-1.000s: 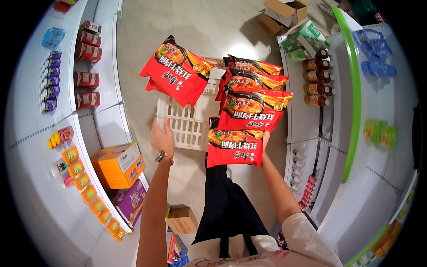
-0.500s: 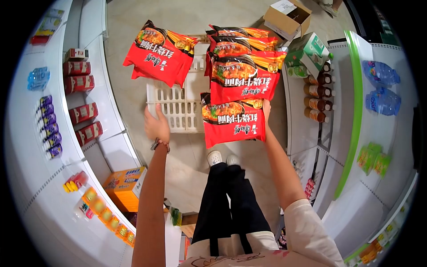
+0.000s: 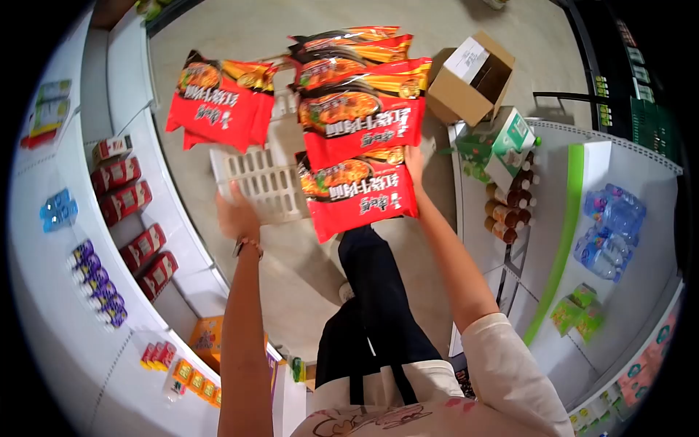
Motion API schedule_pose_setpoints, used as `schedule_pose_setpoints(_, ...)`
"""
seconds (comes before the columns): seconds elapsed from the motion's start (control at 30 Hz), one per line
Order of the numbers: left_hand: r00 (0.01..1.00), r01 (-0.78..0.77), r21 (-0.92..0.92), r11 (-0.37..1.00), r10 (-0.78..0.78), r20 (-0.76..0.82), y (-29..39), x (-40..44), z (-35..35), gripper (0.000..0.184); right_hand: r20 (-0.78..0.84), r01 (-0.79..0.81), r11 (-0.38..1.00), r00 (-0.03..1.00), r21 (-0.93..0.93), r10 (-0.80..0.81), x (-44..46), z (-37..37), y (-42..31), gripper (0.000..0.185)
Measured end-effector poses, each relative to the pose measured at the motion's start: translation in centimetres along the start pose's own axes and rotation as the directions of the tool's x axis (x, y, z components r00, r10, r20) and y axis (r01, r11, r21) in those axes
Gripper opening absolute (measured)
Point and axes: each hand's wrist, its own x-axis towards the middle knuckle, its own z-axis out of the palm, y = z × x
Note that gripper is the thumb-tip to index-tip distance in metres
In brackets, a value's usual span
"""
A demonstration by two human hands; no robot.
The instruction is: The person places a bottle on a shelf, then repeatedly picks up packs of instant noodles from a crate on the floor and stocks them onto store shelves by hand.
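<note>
A white slatted plastic crate (image 3: 275,191) is held up in front of my body, loaded with red packs of instant noodles. My left hand (image 3: 237,213) grips its near left corner, thumb on top of the rim. My right hand (image 3: 413,171) is at the crate's right side; the packs cover most of its fingers and that rim. A tall, overlapping row of noodle packs (image 3: 360,116) fills the right half, with the nearest pack (image 3: 357,193) jutting over the near edge. At the far left lies a smaller group of noodle packs (image 3: 218,102). Bare slats show between the groups.
Shelves line both sides. Red packages (image 3: 125,204) and purple-capped bottles (image 3: 98,280) stand on the left. On the right are brown bottles (image 3: 510,211), a green carton (image 3: 502,149) and water bottles (image 3: 611,226). An open cardboard box (image 3: 472,79) sits ahead on the right.
My legs have shifted in a step and the view has turned, so the shelves and the cardboard box appear displaced. The crate and both hands have moved left in view, still together.
</note>
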Motion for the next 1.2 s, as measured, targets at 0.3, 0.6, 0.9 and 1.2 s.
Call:
schedule_pose_setpoints(0.3, 0.998, 0.058, 0.039, 0.998, -0.058, 0.009, 9.2, 11.2, 2.5, 0.047, 0.016, -0.014, 1.0, 1.0, 0.025, 0.014, 13.2, 1.5, -12.0, 0.049)
schedule_pose_setpoints(0.6, 0.996, 0.091, 0.116, 0.989, -0.093, 0.012, 17.5, 21.5, 3.5, 0.049, 0.066, -0.002, 0.999, 0.998, 0.041, -0.001, 24.0, 4.1, -20.2, 0.048)
schedule_pose_setpoints(0.9, 0.994, 0.106, 0.054, 0.993, -0.107, 0.017, 24.6, 30.5, 5.3, 0.058, -0.026, 0.002, 0.997, 1.0, 0.08, 0.0, 35.3, 7.1, -21.5, 0.037)
schedule_pose_setpoints(1.2, 0.991, 0.131, 0.014, 0.991, -0.132, 0.04, 29.3, 34.1, 6.6, 0.06, 0.06, -0.099, 0.994, 0.994, 0.054, 0.096, 40.0, 5.7, -23.8, 0.037)
